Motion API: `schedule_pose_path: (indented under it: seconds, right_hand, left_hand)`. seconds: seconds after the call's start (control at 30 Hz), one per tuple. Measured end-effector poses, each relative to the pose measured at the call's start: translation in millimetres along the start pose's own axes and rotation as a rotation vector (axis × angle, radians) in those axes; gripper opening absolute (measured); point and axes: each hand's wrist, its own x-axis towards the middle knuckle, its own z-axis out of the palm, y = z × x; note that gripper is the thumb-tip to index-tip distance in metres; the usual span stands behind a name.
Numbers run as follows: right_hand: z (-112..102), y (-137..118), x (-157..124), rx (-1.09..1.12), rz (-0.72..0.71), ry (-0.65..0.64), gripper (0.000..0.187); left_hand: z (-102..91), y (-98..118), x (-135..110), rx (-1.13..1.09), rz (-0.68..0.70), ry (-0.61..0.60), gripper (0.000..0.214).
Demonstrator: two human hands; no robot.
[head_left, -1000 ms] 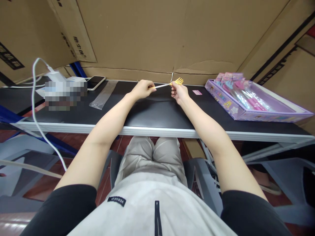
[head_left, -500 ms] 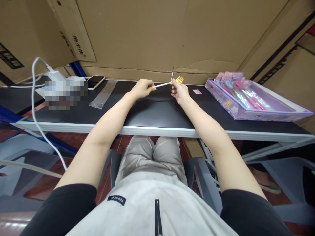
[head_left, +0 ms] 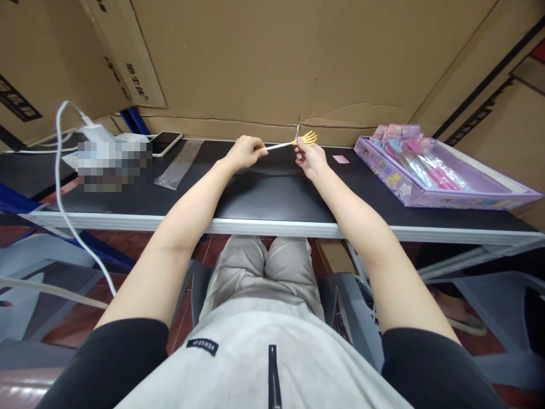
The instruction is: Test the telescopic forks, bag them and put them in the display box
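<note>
A thin white stick (head_left: 279, 146) ending in a small yellow hand-shaped head (head_left: 308, 137) is held over the far side of the black table (head_left: 272, 193). My left hand (head_left: 244, 153) is closed on the stick's left end. My right hand (head_left: 310, 158) pinches it just below the yellow head. Both forearms stretch out across the table, and the hands are about a stick's length apart.
A purple box of pink toys (head_left: 430, 170) lies at the right. A small pink card (head_left: 341, 159) is near it. A clear plastic sleeve (head_left: 179, 163), a phone (head_left: 164, 141) and a white charger with cable (head_left: 91, 133) sit at the left. Cardboard boxes (head_left: 276, 62) wall the back.
Both hands and the stick have shifted slightly up and away; the grip is unchanged.
</note>
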Motion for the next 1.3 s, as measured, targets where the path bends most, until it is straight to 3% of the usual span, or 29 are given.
schedule_pose_path:
  seconds: [1.07, 1.3]
  right_hand:
    - [3.0, -2.8, -4.1, 0.011, -0.018, -0.032, 0.039]
    - [3.3, -4.3, 1.0, -0.018, -0.051, 0.005, 0.038]
  left_hand:
    - [-4.8, -10.7, 2.3, -0.198, -0.083, -0.103, 0.017]
    - [-2.6, -13.4, 9.0, -0.193, -0.071, -0.061, 0.018]
